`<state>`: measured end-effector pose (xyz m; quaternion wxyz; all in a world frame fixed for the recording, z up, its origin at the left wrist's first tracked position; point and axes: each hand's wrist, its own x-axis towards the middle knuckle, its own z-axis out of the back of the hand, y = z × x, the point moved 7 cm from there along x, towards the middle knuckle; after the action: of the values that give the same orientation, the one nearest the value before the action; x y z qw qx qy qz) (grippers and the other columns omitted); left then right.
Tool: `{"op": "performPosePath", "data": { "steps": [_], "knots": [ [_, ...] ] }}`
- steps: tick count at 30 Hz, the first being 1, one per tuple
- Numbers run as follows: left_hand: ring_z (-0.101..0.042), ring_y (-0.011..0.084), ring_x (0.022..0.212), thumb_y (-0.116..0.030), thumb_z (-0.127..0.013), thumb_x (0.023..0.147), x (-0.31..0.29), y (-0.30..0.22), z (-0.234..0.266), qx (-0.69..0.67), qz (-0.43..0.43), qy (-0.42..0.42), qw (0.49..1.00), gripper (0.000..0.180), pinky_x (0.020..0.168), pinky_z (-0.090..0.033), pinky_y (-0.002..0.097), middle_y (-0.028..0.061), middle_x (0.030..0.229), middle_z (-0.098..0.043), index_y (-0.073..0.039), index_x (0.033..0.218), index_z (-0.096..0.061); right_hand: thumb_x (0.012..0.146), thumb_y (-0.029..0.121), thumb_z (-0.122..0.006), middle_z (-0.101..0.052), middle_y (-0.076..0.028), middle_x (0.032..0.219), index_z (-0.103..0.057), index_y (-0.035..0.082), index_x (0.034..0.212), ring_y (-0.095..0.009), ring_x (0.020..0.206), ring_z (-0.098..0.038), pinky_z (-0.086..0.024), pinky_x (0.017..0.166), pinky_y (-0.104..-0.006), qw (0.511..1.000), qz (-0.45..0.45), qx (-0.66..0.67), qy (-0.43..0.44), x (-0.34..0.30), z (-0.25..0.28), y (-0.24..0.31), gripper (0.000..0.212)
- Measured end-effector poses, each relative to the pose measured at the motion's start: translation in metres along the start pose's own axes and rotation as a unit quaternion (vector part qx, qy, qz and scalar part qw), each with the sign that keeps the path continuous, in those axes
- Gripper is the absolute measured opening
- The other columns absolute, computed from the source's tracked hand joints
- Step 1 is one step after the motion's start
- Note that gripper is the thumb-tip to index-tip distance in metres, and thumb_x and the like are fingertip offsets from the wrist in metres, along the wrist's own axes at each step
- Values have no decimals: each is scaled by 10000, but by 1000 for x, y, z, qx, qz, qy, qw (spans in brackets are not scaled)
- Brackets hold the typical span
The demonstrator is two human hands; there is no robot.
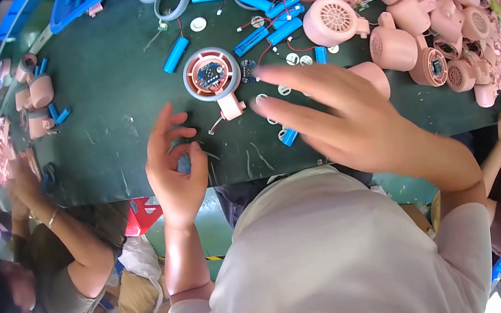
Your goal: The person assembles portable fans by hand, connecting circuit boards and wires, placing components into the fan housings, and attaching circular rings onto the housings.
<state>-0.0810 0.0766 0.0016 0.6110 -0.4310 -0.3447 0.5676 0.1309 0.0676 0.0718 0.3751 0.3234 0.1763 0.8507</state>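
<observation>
A round pink fan housing (193,79) with a grey ring round it lies face up on the dark green table. A dark circuit board (210,74) sits inside it, and its short pink stem points toward me. Below and left of it my left hand (177,174) hovers, fingers loosely curled and apart, with nothing visible between them. My right hand (348,119) reaches in from the right, fingers stretched out and slightly blurred. Its fingertips are close to a small loose circuit board (248,71) beside the ring; I cannot tell whether they touch it.
Blue cylindrical batteries (251,41) with wires lie at the back, near loose grey rings (172,1) and small white discs (293,59). Pink fan housings (393,48) are heaped on the right. A blue tray (64,12) stands back left. Co-workers sit on both sides.
</observation>
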Motion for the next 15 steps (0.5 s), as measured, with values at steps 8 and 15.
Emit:
{"op": "performPosePath", "data": {
  "steps": [8, 15],
  "knots": [
    [-593, 152, 925, 107, -483, 798, 45, -20, 31, 29, -101, -120, 987, 404, 714, -493, 225, 94, 1070, -606, 9, 1180, -572, 688, 237, -776, -586, -135, 1082, -541, 50, 1203, -312, 977, -598, -492, 814, -399, 1000, -12, -20, -15, 48, 10, -8, 596],
    [-605, 181, 961, 33, -611, 824, 134, -33, 60, 174, -212, -140, 952, 322, 700, -519, 267, 122, 1077, -617, 10, 1145, -594, 872, 56, -644, -591, -78, 1245, -576, -6, 1244, -128, 1021, -570, -471, 851, -260, 739, -477, -345, -327, -284, 261, -54, 383]
  ]
}}
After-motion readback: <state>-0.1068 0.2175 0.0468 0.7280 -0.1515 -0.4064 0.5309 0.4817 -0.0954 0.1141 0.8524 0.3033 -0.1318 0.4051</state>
